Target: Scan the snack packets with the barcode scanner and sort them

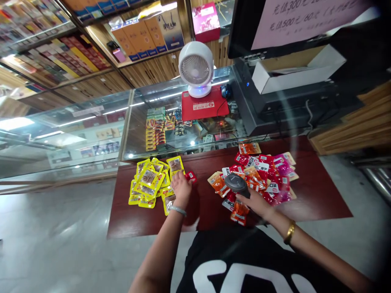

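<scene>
My left hand is over the lower end of a yellow snack packet, its fingers closed on that end; the fingertips are partly hidden. A small red packet lies right beside it. To its left is a loose pile of yellow snack packets. In my right hand is a dark grey barcode scanner, gripped by its handle, with the head above a heap of red, orange and pink snack packets. Some orange packets lie under the scanner and hand.
The dark red tabletop adjoins a glass display counter. On the counter stand a white fan, a red mat and a black machine with an open white box. Shelves of boxed goods line the back.
</scene>
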